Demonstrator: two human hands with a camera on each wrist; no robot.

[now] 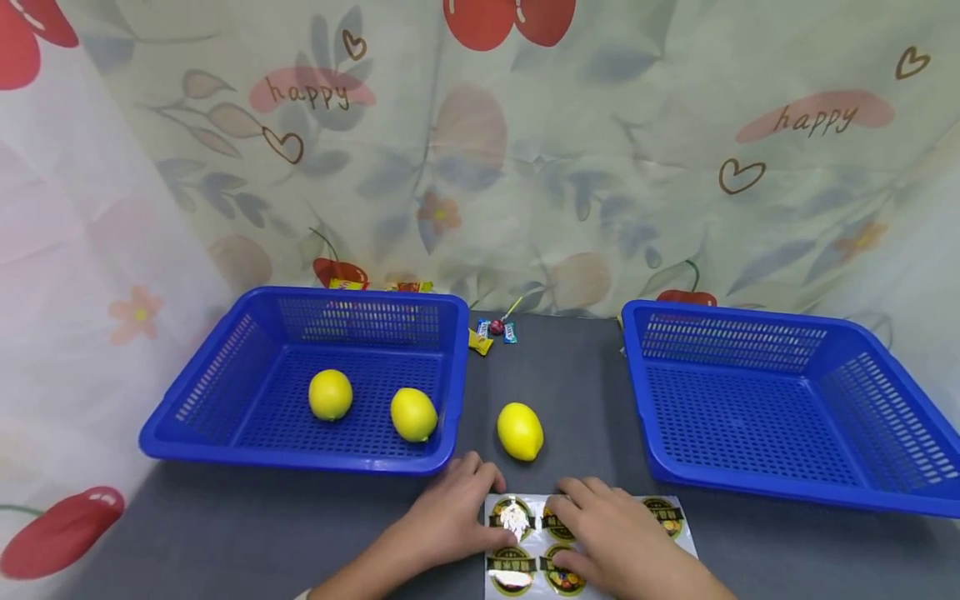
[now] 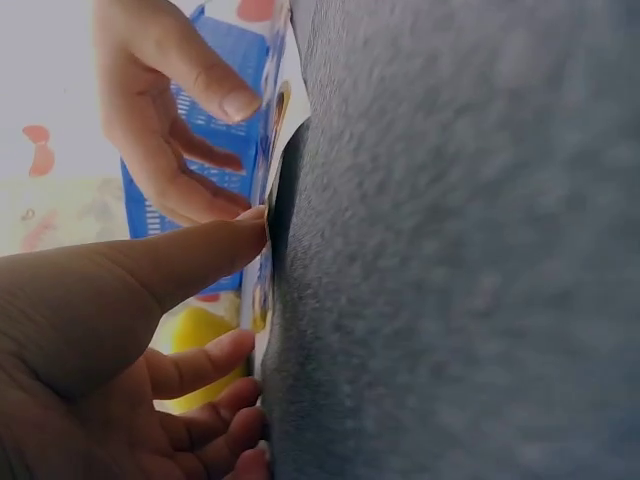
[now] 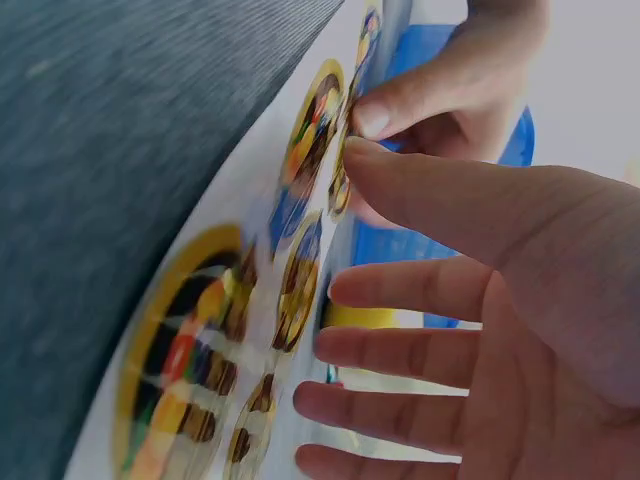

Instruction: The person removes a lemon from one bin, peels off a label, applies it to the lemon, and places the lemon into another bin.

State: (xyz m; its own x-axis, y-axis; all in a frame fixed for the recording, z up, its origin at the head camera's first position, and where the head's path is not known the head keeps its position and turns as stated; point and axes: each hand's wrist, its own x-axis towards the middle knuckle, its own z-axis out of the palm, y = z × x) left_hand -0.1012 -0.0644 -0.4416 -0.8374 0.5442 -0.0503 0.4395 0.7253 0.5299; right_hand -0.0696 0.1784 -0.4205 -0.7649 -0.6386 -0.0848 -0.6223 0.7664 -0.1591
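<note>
While both hands are laid low on the grey table (image 1: 225,533), a sticker sheet (image 1: 675,533) is seen directly beneath them, its left edge under the fingertips of the left hand (image 1: 442,525) and its middle covered by the right hand (image 1: 622,546). Left hand: fingers nearly straight, thumb (image 2: 200,255) pressed against the sheet's edge, nothing gripped. Right hand: fingers spread and relaxed over the round gold-rimmed stickers (image 3: 180,370), thumb tip (image 3: 365,155) brought up to one sticker's rim beside a fingertip of the left hand; whether that rim is actually pinched cannot be told. A loose lemon (image 1: 520,431) is noted just beyond the fingertips, between the two hands and clear of both. Further out past the left hand, a blue basket (image 1: 225,454) is recorded with two lemons (image 1: 330,394) (image 1: 413,414) inside. Past the right hand, a second blue basket (image 1: 787,492) is seen. Small wrapped sweets (image 1: 491,332) lie well beyond the loose lemon, near the patterned cloth (image 1: 525,150)
</note>
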